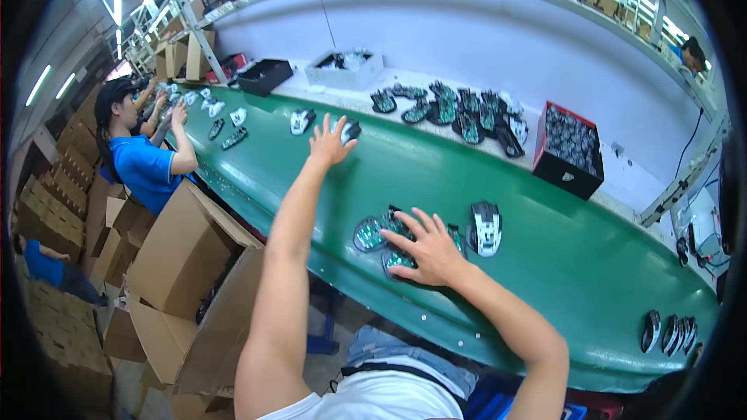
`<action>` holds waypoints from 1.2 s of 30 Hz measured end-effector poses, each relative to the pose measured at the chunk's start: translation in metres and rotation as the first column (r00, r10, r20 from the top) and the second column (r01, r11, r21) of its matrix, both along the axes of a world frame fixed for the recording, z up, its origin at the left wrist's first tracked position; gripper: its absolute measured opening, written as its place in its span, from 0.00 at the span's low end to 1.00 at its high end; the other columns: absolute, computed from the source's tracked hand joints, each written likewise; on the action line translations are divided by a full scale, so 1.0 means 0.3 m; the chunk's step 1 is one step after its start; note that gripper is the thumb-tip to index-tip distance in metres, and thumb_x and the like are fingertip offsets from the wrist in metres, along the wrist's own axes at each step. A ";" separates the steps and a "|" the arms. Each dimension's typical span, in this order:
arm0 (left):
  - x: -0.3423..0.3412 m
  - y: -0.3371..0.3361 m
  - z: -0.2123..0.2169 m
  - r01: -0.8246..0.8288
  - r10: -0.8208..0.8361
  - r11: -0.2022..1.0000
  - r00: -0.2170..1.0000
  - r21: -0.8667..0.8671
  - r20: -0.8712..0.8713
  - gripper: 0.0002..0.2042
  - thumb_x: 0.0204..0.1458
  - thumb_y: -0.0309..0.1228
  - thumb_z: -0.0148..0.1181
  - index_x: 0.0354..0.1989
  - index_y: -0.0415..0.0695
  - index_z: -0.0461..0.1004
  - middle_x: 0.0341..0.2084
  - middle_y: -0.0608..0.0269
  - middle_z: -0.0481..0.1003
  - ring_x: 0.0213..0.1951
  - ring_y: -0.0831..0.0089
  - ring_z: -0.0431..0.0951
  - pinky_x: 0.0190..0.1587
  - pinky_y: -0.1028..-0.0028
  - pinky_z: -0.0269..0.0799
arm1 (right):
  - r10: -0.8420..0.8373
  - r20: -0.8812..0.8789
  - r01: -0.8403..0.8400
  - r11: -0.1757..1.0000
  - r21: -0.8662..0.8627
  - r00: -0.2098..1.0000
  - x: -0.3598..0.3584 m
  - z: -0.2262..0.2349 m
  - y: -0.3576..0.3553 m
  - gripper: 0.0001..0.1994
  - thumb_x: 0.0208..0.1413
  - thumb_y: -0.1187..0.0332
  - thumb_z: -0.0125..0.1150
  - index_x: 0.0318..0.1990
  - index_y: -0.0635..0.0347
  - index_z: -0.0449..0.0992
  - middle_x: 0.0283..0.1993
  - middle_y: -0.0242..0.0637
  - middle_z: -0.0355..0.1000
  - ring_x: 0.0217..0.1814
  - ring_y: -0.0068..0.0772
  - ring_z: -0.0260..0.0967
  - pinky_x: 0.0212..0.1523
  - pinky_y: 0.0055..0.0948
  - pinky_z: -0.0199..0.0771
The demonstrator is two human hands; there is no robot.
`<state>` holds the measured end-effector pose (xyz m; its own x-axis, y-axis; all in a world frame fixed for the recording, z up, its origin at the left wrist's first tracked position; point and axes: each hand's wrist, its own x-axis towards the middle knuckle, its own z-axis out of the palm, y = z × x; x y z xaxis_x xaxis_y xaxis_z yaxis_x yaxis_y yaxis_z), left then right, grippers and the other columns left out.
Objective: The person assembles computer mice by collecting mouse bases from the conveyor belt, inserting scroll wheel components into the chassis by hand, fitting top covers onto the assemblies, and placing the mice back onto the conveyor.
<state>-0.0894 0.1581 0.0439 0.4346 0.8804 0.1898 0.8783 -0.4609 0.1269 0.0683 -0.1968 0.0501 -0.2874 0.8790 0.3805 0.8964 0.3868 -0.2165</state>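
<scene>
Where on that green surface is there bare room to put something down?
The green surface is bare between the black-and-white shell and the curved parts at right, and between the left hand and the right hand. Crowded: circuit boards under the right hand, and the back ledge left of the open box.

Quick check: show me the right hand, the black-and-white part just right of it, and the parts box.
Right hand (433,253): head view, back of the hand.
Black-and-white part (487,230): head view, its pale middle.
Parts box (554,169): head view, its black front wall.
</scene>
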 end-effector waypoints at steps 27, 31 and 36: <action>0.006 0.222 -0.036 -0.108 0.197 0.957 0.922 -0.268 0.333 0.30 0.54 0.64 0.49 0.61 0.63 0.72 0.73 0.58 0.45 0.70 0.34 0.40 0.64 0.29 0.42 | 0.028 -0.104 -0.027 1.000 0.010 0.994 0.105 0.082 -0.151 0.20 0.48 0.56 0.69 0.50 0.46 0.79 0.63 0.43 0.65 0.65 0.53 0.60 0.63 0.50 0.62; 0.082 0.090 -0.068 -0.008 0.046 0.994 0.929 -0.106 0.367 0.31 0.52 0.64 0.52 0.62 0.63 0.69 0.71 0.56 0.50 0.69 0.35 0.45 0.63 0.30 0.44 | -0.276 -0.166 0.298 0.947 0.123 0.947 0.297 0.096 -0.037 0.21 0.49 0.59 0.67 0.52 0.51 0.77 0.61 0.47 0.66 0.65 0.57 0.60 0.64 0.51 0.61; 0.222 -0.096 -0.060 0.036 -0.008 0.996 0.951 -0.087 0.308 0.31 0.50 0.63 0.57 0.54 0.55 0.76 0.70 0.55 0.51 0.67 0.36 0.49 0.62 0.34 0.50 | -0.396 -0.085 0.377 0.909 -0.181 0.914 0.435 0.012 -0.094 0.24 0.50 0.55 0.65 0.55 0.49 0.76 0.64 0.47 0.65 0.67 0.54 0.60 0.66 0.47 0.62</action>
